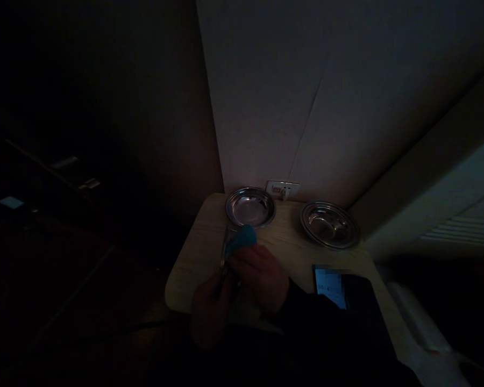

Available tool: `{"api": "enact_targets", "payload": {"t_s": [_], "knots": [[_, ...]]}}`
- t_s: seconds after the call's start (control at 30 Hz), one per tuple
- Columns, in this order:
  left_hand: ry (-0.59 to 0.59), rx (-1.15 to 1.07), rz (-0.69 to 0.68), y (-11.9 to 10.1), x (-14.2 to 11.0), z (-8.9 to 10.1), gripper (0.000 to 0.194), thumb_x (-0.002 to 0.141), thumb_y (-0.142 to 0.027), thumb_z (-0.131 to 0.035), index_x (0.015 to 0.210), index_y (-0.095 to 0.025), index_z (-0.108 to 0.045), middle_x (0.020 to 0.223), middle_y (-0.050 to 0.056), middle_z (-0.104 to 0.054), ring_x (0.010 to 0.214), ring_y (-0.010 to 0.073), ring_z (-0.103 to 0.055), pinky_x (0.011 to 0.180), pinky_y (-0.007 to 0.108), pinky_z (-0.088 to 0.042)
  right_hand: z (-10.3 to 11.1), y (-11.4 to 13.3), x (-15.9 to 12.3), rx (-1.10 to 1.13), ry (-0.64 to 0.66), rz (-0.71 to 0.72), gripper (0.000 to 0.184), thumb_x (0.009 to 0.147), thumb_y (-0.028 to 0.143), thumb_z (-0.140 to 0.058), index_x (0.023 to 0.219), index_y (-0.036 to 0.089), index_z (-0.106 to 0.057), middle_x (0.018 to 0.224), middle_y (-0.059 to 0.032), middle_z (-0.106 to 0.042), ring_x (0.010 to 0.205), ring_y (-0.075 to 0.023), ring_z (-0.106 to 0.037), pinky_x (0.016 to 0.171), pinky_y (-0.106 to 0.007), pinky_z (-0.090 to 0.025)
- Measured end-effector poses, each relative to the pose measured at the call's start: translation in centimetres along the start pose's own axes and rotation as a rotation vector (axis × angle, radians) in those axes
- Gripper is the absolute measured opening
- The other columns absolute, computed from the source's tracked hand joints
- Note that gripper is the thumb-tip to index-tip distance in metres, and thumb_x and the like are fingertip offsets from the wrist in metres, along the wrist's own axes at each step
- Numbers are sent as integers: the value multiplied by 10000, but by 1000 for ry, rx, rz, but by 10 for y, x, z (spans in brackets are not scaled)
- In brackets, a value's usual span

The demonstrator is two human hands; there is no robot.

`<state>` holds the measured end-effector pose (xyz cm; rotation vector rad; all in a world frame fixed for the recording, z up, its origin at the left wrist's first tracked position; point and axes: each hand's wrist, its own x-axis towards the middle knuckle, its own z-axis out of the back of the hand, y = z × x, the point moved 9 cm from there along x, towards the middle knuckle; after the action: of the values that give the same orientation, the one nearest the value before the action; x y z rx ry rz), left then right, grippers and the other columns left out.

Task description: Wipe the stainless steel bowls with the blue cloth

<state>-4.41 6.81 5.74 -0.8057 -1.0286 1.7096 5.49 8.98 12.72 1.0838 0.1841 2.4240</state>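
The scene is very dark. My right hand (264, 277) is closed on a blue cloth (244, 237), which bunches out past the fingertips. Low and to the left, my left hand (210, 309) is closed around the lower end of a thin, shiny metal utensil (225, 252); its exact kind is too dim to tell. The cloth lies against the utensil's side, and both hands nearly meet over the table's front part. Just beyond the cloth, a shallow steel plate (250, 208) sits on the table.
Steel dishes, apparently stacked (331, 226), stand at the table's (193, 269) back right. A phone (329, 287) with a lit screen lies beside my right forearm. Behind the table, a wall socket (282, 188) holds a plug. The table's left edge drops to dark floor.
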Motion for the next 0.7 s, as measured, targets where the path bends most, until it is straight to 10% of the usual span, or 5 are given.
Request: {"api": "enact_targets", "payload": {"t_s": [0.7], "knots": [[9, -40, 9, 12, -2, 0, 330, 759, -399, -483, 767, -136, -682, 636, 27, -664, 597, 157, -600, 533, 218, -474, -7, -2, -1, 55, 23, 3, 219, 862, 190, -425, 983, 175, -606, 919, -78, -636, 793, -188, -522, 690, -333, -472]]}}
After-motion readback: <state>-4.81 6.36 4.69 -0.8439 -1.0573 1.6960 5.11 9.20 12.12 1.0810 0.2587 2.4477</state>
